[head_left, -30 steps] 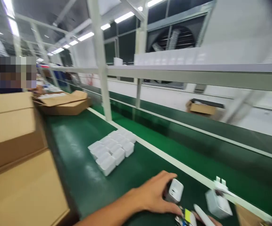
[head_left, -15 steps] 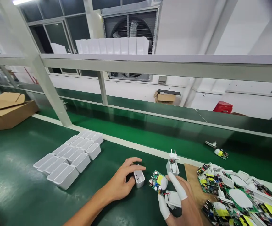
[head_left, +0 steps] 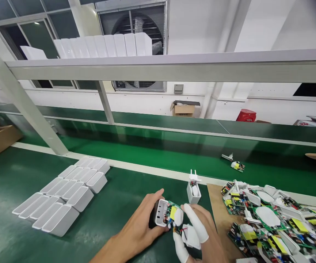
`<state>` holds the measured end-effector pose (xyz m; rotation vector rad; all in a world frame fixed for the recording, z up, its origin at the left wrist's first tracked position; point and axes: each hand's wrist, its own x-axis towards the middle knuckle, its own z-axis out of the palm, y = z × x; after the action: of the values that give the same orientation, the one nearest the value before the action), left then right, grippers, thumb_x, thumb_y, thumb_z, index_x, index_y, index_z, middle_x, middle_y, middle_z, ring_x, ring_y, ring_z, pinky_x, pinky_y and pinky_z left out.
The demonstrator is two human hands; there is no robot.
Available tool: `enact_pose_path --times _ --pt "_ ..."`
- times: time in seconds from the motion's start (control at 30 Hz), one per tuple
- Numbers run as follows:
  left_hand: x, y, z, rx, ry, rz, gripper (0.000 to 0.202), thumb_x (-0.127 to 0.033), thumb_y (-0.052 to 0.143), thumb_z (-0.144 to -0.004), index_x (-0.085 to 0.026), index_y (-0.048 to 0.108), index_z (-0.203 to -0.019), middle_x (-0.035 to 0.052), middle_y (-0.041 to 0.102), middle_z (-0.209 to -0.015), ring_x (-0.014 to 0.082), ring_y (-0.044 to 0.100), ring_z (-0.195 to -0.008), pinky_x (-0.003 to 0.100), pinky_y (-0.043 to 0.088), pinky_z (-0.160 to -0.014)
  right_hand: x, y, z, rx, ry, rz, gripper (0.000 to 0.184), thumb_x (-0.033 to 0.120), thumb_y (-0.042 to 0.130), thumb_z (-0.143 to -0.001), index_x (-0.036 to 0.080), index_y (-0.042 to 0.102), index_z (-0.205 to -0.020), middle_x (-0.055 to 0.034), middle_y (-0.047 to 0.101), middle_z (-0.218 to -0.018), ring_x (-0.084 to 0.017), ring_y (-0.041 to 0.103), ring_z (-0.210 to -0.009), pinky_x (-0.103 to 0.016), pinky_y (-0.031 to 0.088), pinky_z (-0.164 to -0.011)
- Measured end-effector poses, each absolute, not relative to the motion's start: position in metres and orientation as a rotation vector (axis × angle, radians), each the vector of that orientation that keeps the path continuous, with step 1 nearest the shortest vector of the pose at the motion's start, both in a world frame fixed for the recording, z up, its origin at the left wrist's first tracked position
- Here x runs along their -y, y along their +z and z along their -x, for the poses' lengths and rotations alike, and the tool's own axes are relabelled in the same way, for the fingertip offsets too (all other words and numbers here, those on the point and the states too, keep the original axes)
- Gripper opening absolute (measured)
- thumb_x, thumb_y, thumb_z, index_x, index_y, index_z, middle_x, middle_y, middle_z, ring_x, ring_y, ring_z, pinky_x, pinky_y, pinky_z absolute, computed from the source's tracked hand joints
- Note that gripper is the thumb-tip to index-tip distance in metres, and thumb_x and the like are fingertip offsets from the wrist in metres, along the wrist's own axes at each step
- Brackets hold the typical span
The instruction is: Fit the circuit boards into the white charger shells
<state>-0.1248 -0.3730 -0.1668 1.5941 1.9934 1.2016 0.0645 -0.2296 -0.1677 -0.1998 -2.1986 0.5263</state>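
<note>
My left hand [head_left: 144, 223] is closed around a white plastic charger housing [head_left: 162, 212], tilted so its slotted end faces up and right. Between the white-covered thumb and finger of my right hand [head_left: 198, 230] is a green circuit board [head_left: 175, 214] with yellow tape and a round white pad. The board's left edge meets the housing's end; whether it is inside cannot be made out. By thin wires, a white plug cover [head_left: 191, 236] hangs below the board near my right palm. Just beyond my hands stands another white housing [head_left: 194, 193] with a pronged plug piece on top.
Rows of white open housings [head_left: 64, 193] stand on the green table at left. A pile of circuit boards [head_left: 270, 219] covers brown cardboard [head_left: 215, 197] at right. One loose board [head_left: 238, 166] lies on the green belt [head_left: 152, 149] behind the pale rail. A post [head_left: 31, 98] rises at left.
My left hand has picked the housing up from the table, tilted it and brought it against the circuit board in my right hand. The view has turned a little to the right.
</note>
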Motion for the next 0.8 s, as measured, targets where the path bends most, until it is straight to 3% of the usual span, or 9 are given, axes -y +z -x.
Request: enact_pose_path --times 0.13,0.33,0.8 --pt "0.3741 -0.164 0.1237 -1.982 1.223 -1.767 0.087 -0.006 0.06 -0.098 -0.038 0.017 -0.166 0.0102 0.056 -0.144 0.0273 0.054 -0.134 0.048 0.05 -0.115 0.231 -0.1723 -0.0638 2.23 0.466 0.189 0.07 0.011 0.053 -0.095 0.021 0.033 -0.161 -0.0154 0.067 -0.131 -0.033 0.064 -0.125 -0.05 0.061 -0.098" --pt "0.3744 -0.1633 0.1238 -1.994 1.189 -1.846 0.089 -0.003 0.06 -0.097 -0.034 0.017 -0.168 0.0121 0.058 -0.147 0.0293 0.048 -0.14 0.05 0.051 -0.116 0.2315 -0.1765 -0.0633 2.262 0.392 0.212 0.067 0.011 0.051 -0.093 0.019 0.037 -0.158 -0.016 0.069 -0.128 -0.034 0.066 -0.122 -0.05 0.061 -0.096" --pt "0.3726 -0.1666 0.1209 -2.016 1.171 -1.922 0.091 0.0 0.059 -0.096 -0.032 0.016 -0.169 0.0121 0.061 -0.145 0.0296 0.049 -0.139 0.049 0.055 -0.113 0.2296 -0.1776 -0.0575 2.233 0.194 0.176 0.064 0.012 0.051 -0.089 0.01 0.045 -0.152 -0.0161 0.07 -0.121 -0.034 0.066 -0.113 -0.048 0.061 -0.09"
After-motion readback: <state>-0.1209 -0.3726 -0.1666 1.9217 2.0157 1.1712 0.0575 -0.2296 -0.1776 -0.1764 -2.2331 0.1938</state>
